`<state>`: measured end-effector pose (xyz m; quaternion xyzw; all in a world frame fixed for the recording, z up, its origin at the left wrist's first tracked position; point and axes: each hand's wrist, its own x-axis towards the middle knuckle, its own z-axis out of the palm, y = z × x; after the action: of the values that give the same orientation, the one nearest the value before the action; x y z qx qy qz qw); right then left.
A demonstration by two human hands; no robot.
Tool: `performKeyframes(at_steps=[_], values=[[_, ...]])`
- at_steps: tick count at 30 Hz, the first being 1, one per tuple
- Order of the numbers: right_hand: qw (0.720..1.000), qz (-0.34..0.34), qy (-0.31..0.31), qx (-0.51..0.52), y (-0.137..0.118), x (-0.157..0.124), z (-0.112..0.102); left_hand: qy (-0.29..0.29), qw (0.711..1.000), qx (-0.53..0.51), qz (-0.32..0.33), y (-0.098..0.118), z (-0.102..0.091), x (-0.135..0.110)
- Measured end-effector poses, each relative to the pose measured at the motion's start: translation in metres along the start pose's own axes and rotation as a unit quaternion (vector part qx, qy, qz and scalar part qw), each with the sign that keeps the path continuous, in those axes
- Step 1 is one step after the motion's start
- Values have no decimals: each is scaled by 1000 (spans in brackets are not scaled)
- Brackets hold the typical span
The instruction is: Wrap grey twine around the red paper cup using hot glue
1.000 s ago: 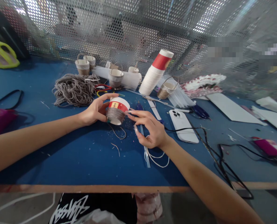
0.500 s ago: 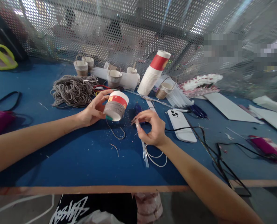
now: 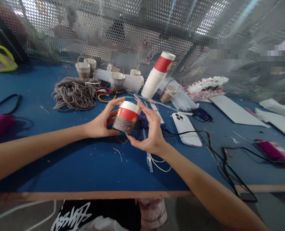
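Observation:
Between my two hands, above the blue table, is a red and white paper cup (image 3: 128, 115) with grey cord wound round its lower part. My left hand (image 3: 106, 120) grips its left side, thumb near the base and fingers toward the rim. At the right side, the fingertips of my right hand (image 3: 150, 128) touch the cup near its rim and near its base. The cup tilts slightly. Behind my right hand, a blue glue gun (image 3: 144, 120) is partly hidden. A loose piece of cord (image 3: 121, 139) lies beneath the cup.
A grey cord bundle (image 3: 72, 94), scissors (image 3: 106, 96), cord-wrapped cups with handles (image 3: 117, 81) and a leaning paper cup stack (image 3: 154, 80) stand toward the mesh. On the right are a white phone (image 3: 187, 130) and a black cable (image 3: 212, 144). The table edge (image 3: 91, 195) is in front.
The cup has turned more upright and shifted slightly right, its base no longer facing me. My right hand, apart from it before with fingertips pinched, has opened out and now touches the cup.

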<state>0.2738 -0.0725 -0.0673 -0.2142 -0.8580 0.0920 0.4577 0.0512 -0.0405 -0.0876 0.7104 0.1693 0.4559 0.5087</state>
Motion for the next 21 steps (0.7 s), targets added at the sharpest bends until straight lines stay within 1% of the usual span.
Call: performKeyframes(at_steps=[4,8,13,16,18,21], values=[[1000,-1,-25,-17,-2,0,0,-7,999,46,10,5,5,-1],[1000,3,-27,1,-2,0,1,11,999,44,31,3,5,1],[999,41,-21,13,1,-2,1,-10,997,40,58,3,6,3],[998,64,-24,2,1,-1,0,-6,993,84,85,0,6,2],[998,52,-23,-30,-2,2,-2,10,985,132,110,-3,5,2],[996,3,-15,-91,-7,6,-6,39,970,191,146,-7,3,0]])
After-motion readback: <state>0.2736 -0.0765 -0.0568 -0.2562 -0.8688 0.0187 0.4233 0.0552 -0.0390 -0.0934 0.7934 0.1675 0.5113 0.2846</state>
